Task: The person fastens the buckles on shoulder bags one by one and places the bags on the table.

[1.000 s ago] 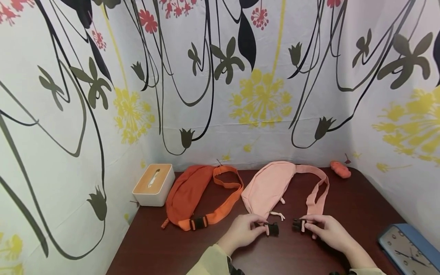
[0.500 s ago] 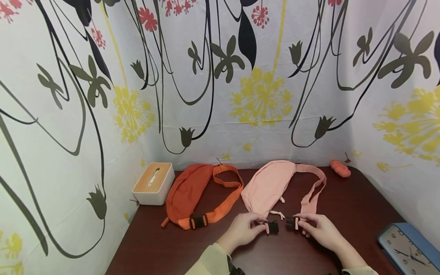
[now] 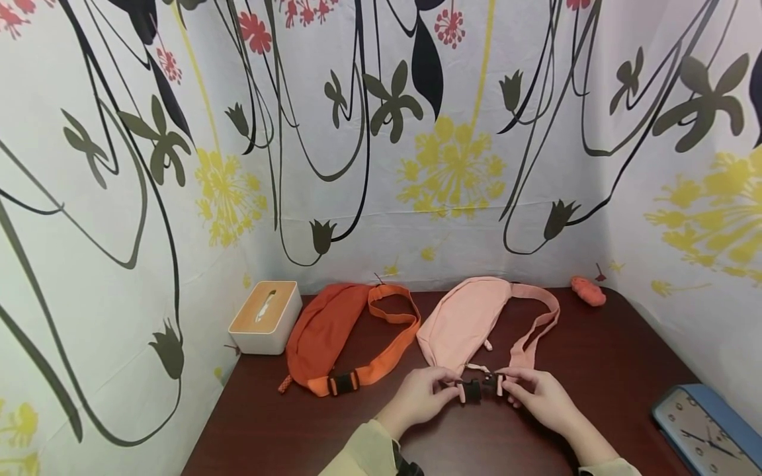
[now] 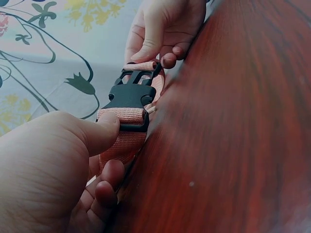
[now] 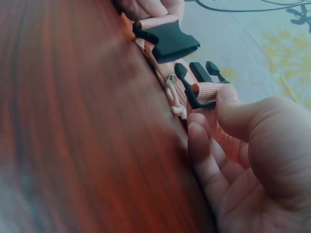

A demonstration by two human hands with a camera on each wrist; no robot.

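A pink waist bag lies on the table, its strap looping round to the right. My left hand pinches the webbing at the black socket half of the buckle, thumb on top and fingers beneath. Between thumb and fingers my right hand grips the pronged half of the buckle by its pink webbing. The prongs point at the socket's mouth; a small gap shows between the two halves in the right wrist view. A pale zipper cord hangs just behind them.
Left of the pink bag lies an orange waist bag with its buckle fastened. Beyond it stands a white tissue box with a wooden lid. A blue clock is at the right edge, a coral-coloured bundle at the back right.
My right hand has moved left with the pronged half, bringing it close to the socket half. The strap has shifted left with it. My left hand has hardly moved.
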